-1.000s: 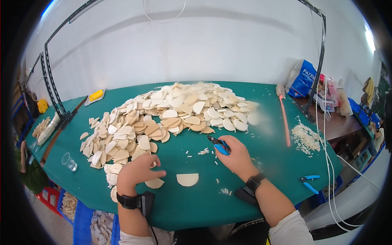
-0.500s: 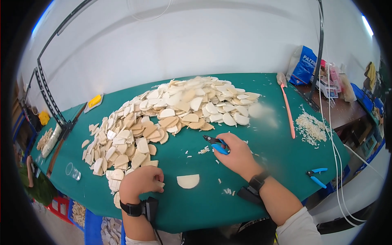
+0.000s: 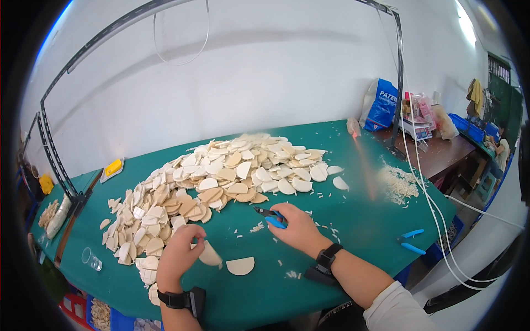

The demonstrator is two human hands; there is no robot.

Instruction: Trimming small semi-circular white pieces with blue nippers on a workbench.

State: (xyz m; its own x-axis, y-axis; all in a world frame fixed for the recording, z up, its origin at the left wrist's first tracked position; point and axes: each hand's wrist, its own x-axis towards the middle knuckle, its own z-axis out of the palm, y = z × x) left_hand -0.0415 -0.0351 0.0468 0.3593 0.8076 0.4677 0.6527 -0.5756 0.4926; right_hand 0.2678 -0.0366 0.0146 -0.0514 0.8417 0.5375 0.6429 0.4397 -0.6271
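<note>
Lifted a little since the earlier frame, the left hand [image 3: 180, 251] now has a pale half-round piece [image 3: 210, 255] tipped on a slant under its fingers, and the whole view has turned to the right. Thumb and fingers look pinched together on the piece's upper edge, probably so that most of its flat face stays uncovered; whether its low end touches the table [image 3: 353, 226], I cannot tell. The right hand [image 3: 300, 227] is wrapped around the blue handles of some cutters [image 3: 275, 222], blades pointing toward the pile [image 3: 237, 176], which seems to keep the tips away from the other hand. Another half-round [image 3: 240, 266] lies flat between the forearms, likely there because both hands reach it easily. Behind, the pile curves around this working spot, seemingly for short reaches. Small scraps [image 3: 257, 227] lie below the blades.
</note>
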